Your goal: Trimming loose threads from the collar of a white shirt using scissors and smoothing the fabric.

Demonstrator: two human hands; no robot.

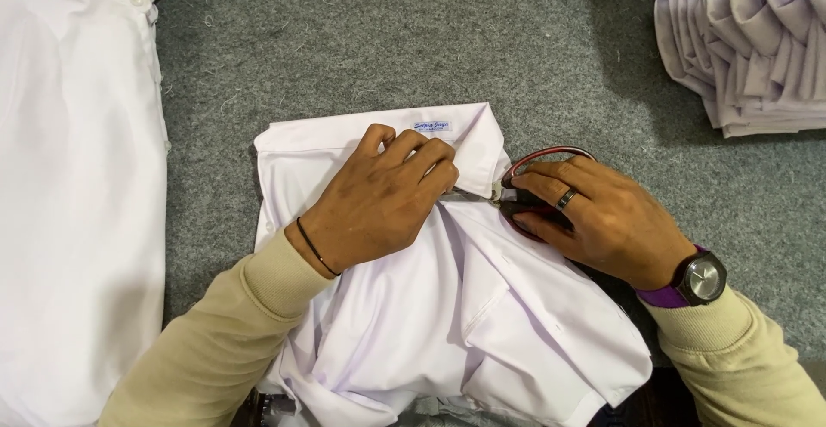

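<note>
A white shirt (447, 306) lies folded on the grey felt surface (387, 40), its collar with a small sewn label toward the far side. My left hand (379, 199) presses down on the collar area, fingers curled and pinching the fabric near the collar's right tip. My right hand (598, 216) grips a pair of scissors (525, 188) with red and black handles, the blades pointing left at the collar edge beside my left fingertips. A ring is on a right finger and a watch with a purple strap on that wrist.
A large white garment (77, 186) lies spread at the left. A stack of folded pale lilac shirts (748, 40) stands at the far right corner. Grey felt covers the table between them.
</note>
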